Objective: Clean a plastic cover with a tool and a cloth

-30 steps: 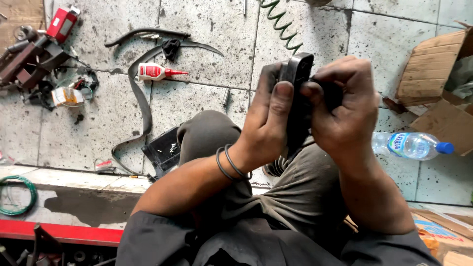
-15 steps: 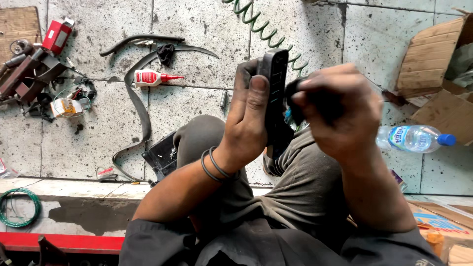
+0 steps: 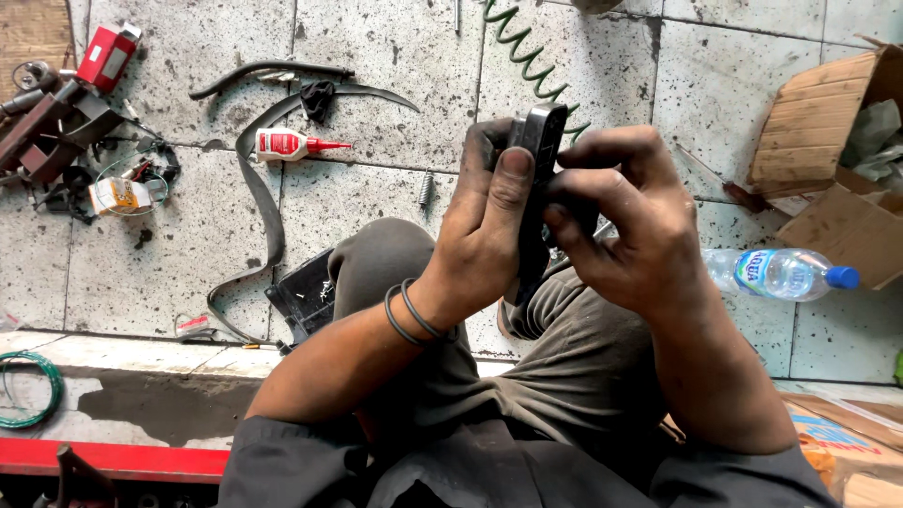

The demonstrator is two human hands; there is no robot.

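Holding: both hands are together, clamped on a narrow black part (image 3: 538, 179) raised upright above the person's knees.
Left hand: the left hand (image 3: 484, 230) wraps the part from the left, thumb pressed flat up its near edge, two dark bands on the wrist.
Right hand: the right hand (image 3: 630, 226) grips from the right, fingers curled round the far side; what the fingertips do there is hidden.
Where it is: the part is in the air between the two palms, well above the tiled floor (image 3: 395, 56), touching nothing else.
Feel: it looks like rigid moulded plastic or metal, flat and slim, probably light and stiff, not likely to bend.
Grip: the hands are grimy, so the smooth faces may be slippery; pinching across the long edges, as now, seems the surest hold.
Care: a fall onto hard tile could chip it, by my judgement.
Nearby: a water bottle (image 3: 776, 273) lies near the right forearm; a small glue bottle (image 3: 287, 144) with a red tip, a grey strap (image 3: 263, 202) and a green coiled hose (image 3: 527, 56) lie further off; a torn cardboard box (image 3: 828, 122) sits at the right.
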